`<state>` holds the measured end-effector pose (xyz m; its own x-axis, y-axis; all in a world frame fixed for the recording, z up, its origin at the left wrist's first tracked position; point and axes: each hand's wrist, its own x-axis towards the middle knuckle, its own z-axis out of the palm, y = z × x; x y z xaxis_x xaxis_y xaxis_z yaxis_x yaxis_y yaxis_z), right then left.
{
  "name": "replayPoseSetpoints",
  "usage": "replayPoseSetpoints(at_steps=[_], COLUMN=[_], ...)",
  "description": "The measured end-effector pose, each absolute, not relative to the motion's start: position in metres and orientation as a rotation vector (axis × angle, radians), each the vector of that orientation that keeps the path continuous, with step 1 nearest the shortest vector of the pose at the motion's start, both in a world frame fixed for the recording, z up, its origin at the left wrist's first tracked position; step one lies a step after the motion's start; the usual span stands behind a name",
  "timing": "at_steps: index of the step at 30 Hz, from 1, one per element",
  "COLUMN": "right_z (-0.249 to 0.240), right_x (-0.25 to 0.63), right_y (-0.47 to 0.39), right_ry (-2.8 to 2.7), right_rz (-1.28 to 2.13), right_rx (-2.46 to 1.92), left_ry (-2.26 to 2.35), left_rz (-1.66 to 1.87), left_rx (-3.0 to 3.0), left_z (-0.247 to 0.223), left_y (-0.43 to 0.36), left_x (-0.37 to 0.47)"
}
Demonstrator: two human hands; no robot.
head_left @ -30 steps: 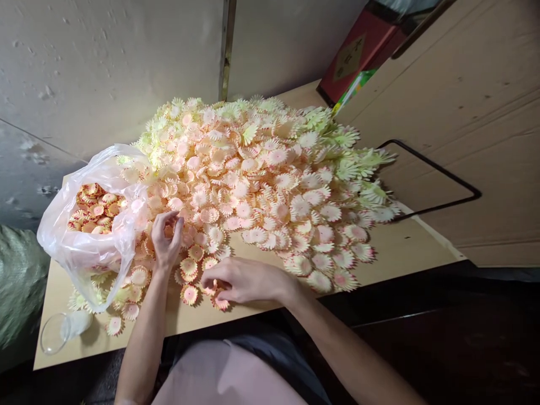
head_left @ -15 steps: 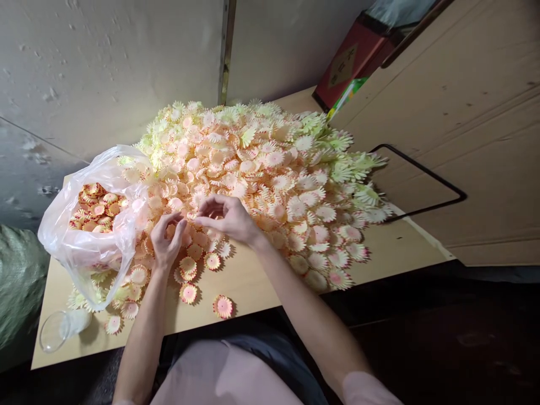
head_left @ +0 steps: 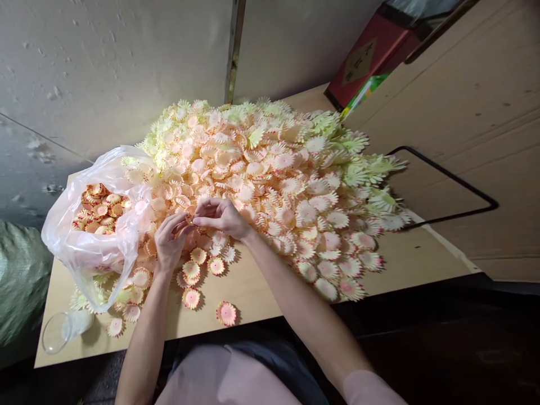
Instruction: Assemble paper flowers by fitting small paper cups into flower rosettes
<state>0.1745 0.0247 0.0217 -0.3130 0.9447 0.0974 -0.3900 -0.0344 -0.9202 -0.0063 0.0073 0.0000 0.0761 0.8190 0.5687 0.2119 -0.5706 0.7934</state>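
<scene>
— Moved since a second ago: right hand (head_left: 221, 216), up from the front edge of the table (head_left: 257, 281) to the near side of the heap of flowers (head_left: 261, 163), now meeting the left hand (head_left: 170, 242).

— And the left?

— Barely shifted in place, just curled further inward. Half closed, fingers bent over toward the thumb.

— Holding anything?

— Impossible to say for sure. Possibly something small and pale where the fingertips meet, too tiny to make out. Same doubt on the right: half closed too, thumb drawn close under bent fingers.

— Why so close together?

— Probably to bring both sets of fingertips to one small spot, right in front of the body.

— And around them?

— Flowers heaped across the back and middle of the table, a few strays spread out in front of the hands. One single flower (head_left: 226, 314) apart near the front edge, perhaps easy to pick up from there.

— What about the plastic bag (head_left: 122, 242)?

— Just beside the left hand, mouth open, darker flowers (head_left: 101, 211) showing inside; probably placed for easy reach. Farther forward, near the left corner, a clear cup (head_left: 63, 332), likely kept away from the heap.
</scene>
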Motion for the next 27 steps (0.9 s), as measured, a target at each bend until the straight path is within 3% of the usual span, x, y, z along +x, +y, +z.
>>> replayPoseSetpoints(at_steps=[11, 27], right_z=[0.0211, 0.0197], right_x=[0.1775, 0.1732], right_y=[0.0264, 0.0284], right_ry=[-1.137, -1.125], right_rz=[1.567, 1.480], right_rx=[-0.731, -0.776], left_ry=[1.072, 0.948], left_rz=[1.415, 1.403], left_rx=[2.005, 1.756], left_z=[0.0016, 0.0021], left_y=[0.0093, 0.0053], left_x=[-0.0110, -0.0105])
